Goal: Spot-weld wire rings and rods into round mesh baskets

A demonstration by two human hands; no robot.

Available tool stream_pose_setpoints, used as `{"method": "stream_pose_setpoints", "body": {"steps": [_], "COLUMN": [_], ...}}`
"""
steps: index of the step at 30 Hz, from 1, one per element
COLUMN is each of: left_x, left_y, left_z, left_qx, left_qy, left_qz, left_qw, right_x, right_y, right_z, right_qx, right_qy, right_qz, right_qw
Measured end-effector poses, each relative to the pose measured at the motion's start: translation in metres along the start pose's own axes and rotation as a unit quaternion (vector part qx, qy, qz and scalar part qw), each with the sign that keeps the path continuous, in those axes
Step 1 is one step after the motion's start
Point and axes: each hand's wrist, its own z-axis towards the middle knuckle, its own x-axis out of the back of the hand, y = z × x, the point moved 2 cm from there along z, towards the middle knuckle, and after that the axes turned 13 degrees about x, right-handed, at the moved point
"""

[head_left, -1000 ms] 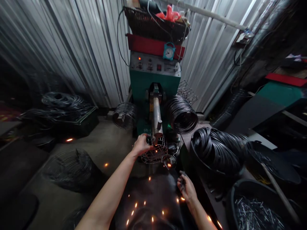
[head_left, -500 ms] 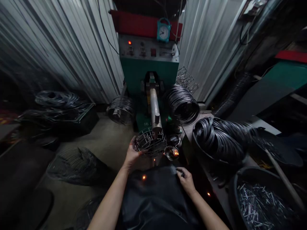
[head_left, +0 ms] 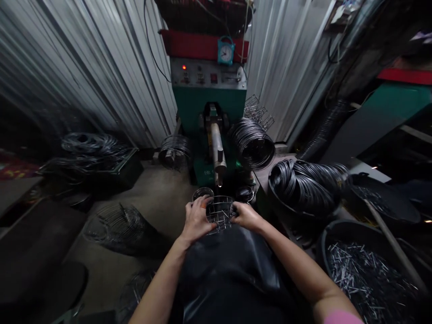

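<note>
Wire basket [head_left: 221, 212], one, is held in two grips, left hand [head_left: 196, 218] and right hand [head_left: 247, 217].

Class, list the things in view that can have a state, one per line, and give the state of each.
Wire basket: held between two hands
Left hand: closed on the basket's left side
Right hand: closed at the basket's right side
Indicator light: lit red
Clock: upright, time too small to read
Tub: open-topped, holding short metal pieces
</note>
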Motion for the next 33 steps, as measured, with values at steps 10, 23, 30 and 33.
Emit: {"method": "stream_pose_setpoints", "body": {"steps": [10, 23, 30, 33], "left_x": [0.006, 0.004, -0.009, -0.014], "left_y": [0.013, 0.001, -0.013, -0.018], "left_z": [-0.007, -0.002, 0.006, 0.014], "left_qx": [0.013, 0.038, 0.040, 0.037], "left_qy": [-0.023, -0.033, -0.031, -0.029], "left_qz": [-0.011, -0.054, -0.081, -0.099], "left_qw": [1.000, 0.997, 0.995, 0.994], "right_x": [-0.027, -0.016, -0.025, -0.025], "right_y": [-0.002, -0.001, 0.009, 0.013], "right_z": [-0.010, -0.006, 0.002, 0.007], "right_qx": [0.049, 0.154, 0.193, 0.199], "right_qy": [0.118, 0.019, 0.037, 0.045], "right_qz": [0.064, 0.060, 0.014, -0.009], "right_qw": [0.990, 0.986, 0.980, 0.979]}}
